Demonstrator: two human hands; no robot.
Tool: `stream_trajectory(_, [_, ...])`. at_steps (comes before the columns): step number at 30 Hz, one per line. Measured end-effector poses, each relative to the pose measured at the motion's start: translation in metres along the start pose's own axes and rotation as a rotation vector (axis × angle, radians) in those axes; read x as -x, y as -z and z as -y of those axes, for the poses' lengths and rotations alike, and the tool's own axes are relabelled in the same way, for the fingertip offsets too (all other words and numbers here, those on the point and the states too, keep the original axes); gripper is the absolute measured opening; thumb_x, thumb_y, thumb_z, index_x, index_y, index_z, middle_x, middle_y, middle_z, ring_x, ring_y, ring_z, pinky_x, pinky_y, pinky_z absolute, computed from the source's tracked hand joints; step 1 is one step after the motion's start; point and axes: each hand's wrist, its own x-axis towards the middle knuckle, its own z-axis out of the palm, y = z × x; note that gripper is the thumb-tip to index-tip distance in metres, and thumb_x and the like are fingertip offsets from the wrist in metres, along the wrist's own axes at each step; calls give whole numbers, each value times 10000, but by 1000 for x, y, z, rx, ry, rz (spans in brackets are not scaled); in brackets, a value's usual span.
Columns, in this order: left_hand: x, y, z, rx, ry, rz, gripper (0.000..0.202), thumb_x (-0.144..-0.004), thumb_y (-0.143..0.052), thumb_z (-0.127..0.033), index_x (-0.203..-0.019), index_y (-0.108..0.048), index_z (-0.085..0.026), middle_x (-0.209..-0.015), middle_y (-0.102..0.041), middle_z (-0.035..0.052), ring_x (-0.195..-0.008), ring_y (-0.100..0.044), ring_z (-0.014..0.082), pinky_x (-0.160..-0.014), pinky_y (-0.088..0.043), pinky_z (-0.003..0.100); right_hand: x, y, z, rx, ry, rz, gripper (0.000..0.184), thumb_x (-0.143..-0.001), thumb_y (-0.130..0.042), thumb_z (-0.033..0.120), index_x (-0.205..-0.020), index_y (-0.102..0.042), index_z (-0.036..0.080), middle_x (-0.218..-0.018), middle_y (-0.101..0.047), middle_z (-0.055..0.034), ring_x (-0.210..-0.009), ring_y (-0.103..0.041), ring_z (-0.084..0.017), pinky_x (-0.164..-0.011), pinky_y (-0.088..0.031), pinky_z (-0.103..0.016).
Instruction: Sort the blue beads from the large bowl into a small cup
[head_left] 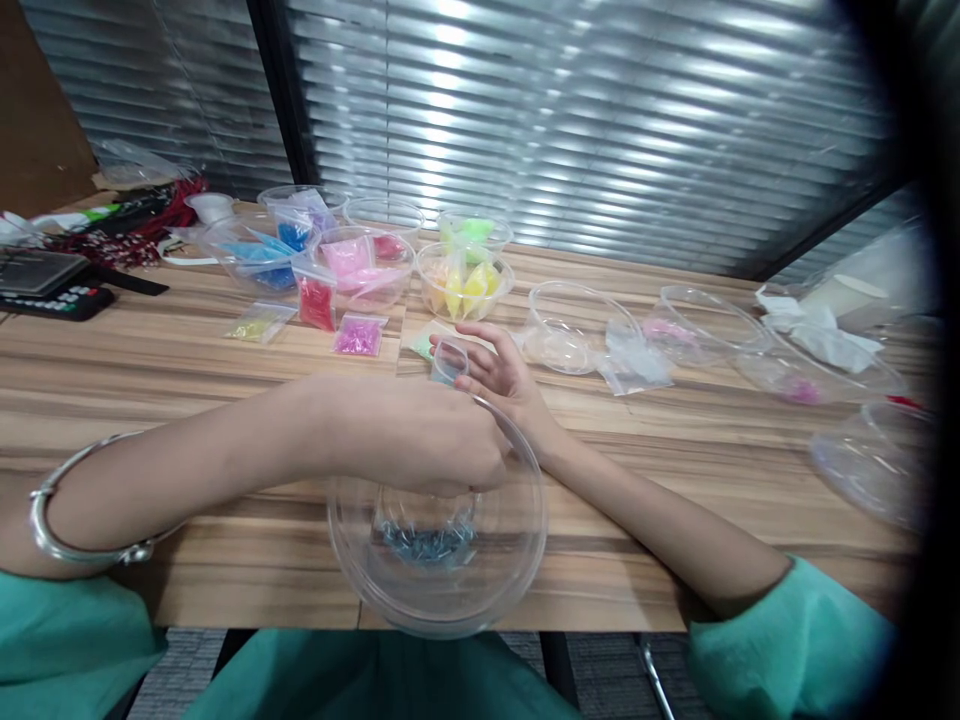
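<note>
Left hand (pixel 431 440) curls over the near bowl (pixel 352 560), fingers hidden, grip impossible to tell; bluish pieces (pixel 427 542) lie inside. Right hand (pixel 508 378) clamps its fingers on the small cup (pixel 450 360) beyond: best held level!

Large bowl (pixel 439 605): its wall blocks you from the front.
Beyond it: your right hand (pixel 504 378), holding a small cup (pixel 450 360), bars passage.
Left: bare tabletop (pixel 255 565) lets you pass.
</note>
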Motion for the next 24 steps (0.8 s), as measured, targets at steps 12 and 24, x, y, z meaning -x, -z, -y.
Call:
stream_trajectory(12, [2, 21, 13, 100, -43, 58, 197, -863, -593, -34, -750, -684, -169, -821, -709, 14, -737, -619, 126, -657, -411, 231, 1, 4, -1, 1, 19, 18, 528, -852, -723, 298, -1308, -457, 323, -1384, -575, -25, -1344, -505, -231, -1156, -403, -420])
stream_trajectory(24, [21, 21, 84, 83, 116, -371, 152, -932, -569, -205, -974, -710, -166, -949, -732, 29, -859, -664, 123, -752, -436, 198, -1, 1, 1, 40, 36, 32, 447, -920, -663, 275, -1304, -440, 327, -1421, -546, -21, -1370, -477, -194, -1168, -375, -428])
